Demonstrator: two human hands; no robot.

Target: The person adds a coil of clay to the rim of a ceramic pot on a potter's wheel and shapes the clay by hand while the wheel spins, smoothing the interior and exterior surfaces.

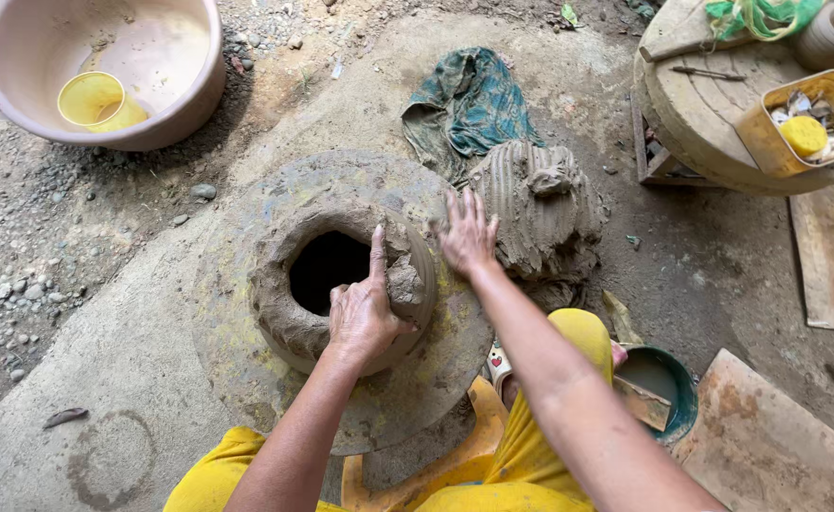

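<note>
We are building up the wall of a clay pot (341, 284); it sits in the middle of a round wheel (246, 379) on the ground, thick-walled, rough, with a dark open mouth; the step in hand looks to us like pressing fresh clay into the rim on its right side; our left hand (365, 313) lies on that rim, index finger stretched up along the top edge, palm and thumb pressing a lump against the wall, so it grips nothing but bears on the clay; our right hand (466, 235) is flat and open, fingers spread, resting on the wheel just beside the pot and touching the foot of the ridged clay heap (540, 209), holding nothing; behind the heap lies a green cloth (469, 104); a pink basin (104, 71) with a yellow cup (94, 100) stands well apart at upper left; a small green bucket (668, 389) of slurry sits near our right knee; by our judgement the next move calls for firm support inside the wall while the outside is smoothed, or the soft rim may sag
</note>
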